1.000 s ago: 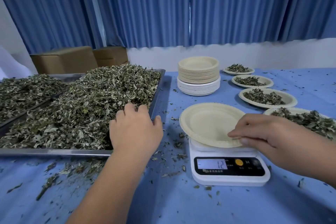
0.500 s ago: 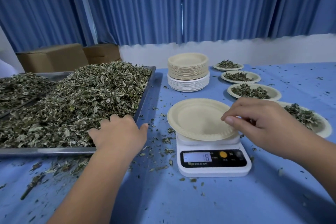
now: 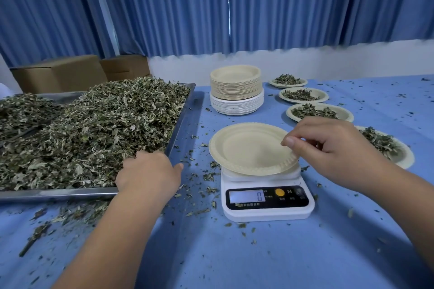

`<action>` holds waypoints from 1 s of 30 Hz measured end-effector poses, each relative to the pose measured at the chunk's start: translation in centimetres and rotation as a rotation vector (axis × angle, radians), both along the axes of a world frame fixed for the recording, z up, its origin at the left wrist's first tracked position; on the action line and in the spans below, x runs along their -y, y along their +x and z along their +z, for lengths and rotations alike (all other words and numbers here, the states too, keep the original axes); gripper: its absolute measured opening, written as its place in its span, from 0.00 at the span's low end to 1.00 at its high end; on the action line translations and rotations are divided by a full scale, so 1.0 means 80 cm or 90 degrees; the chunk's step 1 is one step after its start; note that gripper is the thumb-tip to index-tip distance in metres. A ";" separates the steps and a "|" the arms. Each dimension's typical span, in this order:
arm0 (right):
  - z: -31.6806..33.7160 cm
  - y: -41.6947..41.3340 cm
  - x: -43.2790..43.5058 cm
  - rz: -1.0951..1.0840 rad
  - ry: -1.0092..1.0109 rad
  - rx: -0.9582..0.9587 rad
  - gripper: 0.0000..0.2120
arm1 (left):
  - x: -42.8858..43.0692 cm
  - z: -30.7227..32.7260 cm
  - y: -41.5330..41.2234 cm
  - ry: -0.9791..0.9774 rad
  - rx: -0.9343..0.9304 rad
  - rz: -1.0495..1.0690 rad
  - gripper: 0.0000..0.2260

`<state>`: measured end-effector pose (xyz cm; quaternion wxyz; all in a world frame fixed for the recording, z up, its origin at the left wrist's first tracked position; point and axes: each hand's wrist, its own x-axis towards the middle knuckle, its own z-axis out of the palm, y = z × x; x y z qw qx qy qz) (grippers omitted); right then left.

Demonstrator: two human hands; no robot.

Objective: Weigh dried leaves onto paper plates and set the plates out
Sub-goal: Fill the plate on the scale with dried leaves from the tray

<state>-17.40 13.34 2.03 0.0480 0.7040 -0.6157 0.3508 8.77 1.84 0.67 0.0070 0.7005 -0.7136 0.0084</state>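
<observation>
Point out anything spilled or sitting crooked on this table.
Dried leaf crumbs are strewn over the tablecloth between the tray and the scale. The empty plate sits off-centre on the scale, overhanging its left side, with the right hand pinching its rim.

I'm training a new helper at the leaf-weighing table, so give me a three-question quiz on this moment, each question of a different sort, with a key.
1. True or false: the plate on the scale holds no leaves.
2. The scale's display reads: A) 0, B) 25, C) 50.
3. How many leaf-filled plates are lined up to the right of the plate stack?

Key: 1 true; 2 A; 3 four.
</observation>
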 end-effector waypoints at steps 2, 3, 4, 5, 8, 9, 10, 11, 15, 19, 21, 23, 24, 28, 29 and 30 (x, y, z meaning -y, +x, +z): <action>0.000 0.000 0.000 0.003 -0.001 0.000 0.09 | 0.001 -0.001 0.001 -0.021 0.000 -0.010 0.24; -0.001 0.000 0.000 0.005 0.000 0.001 0.10 | 0.001 -0.001 0.001 -0.030 -0.009 -0.018 0.23; -0.001 0.000 0.000 0.007 0.002 0.003 0.10 | 0.002 -0.002 0.002 -0.040 -0.018 -0.027 0.21; -0.001 -0.001 0.000 0.007 0.004 0.006 0.11 | 0.003 -0.002 0.003 -0.053 -0.024 -0.035 0.20; -0.002 -0.002 0.000 0.008 -0.003 0.011 0.11 | 0.005 -0.002 0.005 -0.089 -0.042 -0.039 0.20; -0.002 -0.002 0.000 0.007 -0.006 0.010 0.10 | 0.007 -0.001 0.007 -0.098 -0.054 -0.037 0.21; -0.002 -0.003 0.001 0.006 -0.010 0.009 0.09 | 0.009 -0.001 0.009 -0.105 -0.072 -0.036 0.23; -0.002 -0.003 0.001 0.005 -0.012 0.010 0.09 | 0.011 0.000 0.012 -0.107 -0.094 -0.035 0.24; -0.002 -0.006 0.002 -0.001 -0.010 0.023 0.10 | 0.022 0.004 0.027 -0.069 -0.206 -0.031 0.32; -0.002 -0.009 0.001 -0.004 -0.007 0.046 0.09 | 0.030 0.009 0.040 -0.061 -0.321 -0.039 0.29; -0.003 -0.009 0.001 -0.004 -0.007 0.054 0.09 | 0.032 0.011 0.045 -0.095 -0.350 -0.031 0.23; -0.003 -0.011 0.001 -0.005 -0.010 0.062 0.09 | 0.033 0.012 0.047 -0.142 -0.362 -0.023 0.17; -0.004 -0.011 0.001 -0.006 -0.013 0.064 0.09 | 0.033 0.013 0.048 -0.164 -0.357 -0.021 0.16; -0.004 -0.012 0.002 -0.012 -0.020 0.062 0.10 | 0.036 0.013 0.050 -0.210 -0.320 -0.013 0.20; -0.004 -0.012 0.002 -0.012 -0.015 0.062 0.10 | 0.036 0.012 0.052 -0.213 -0.317 -0.012 0.22; -0.004 -0.012 0.002 -0.013 -0.010 0.062 0.10 | 0.037 0.011 0.053 -0.215 -0.317 -0.015 0.22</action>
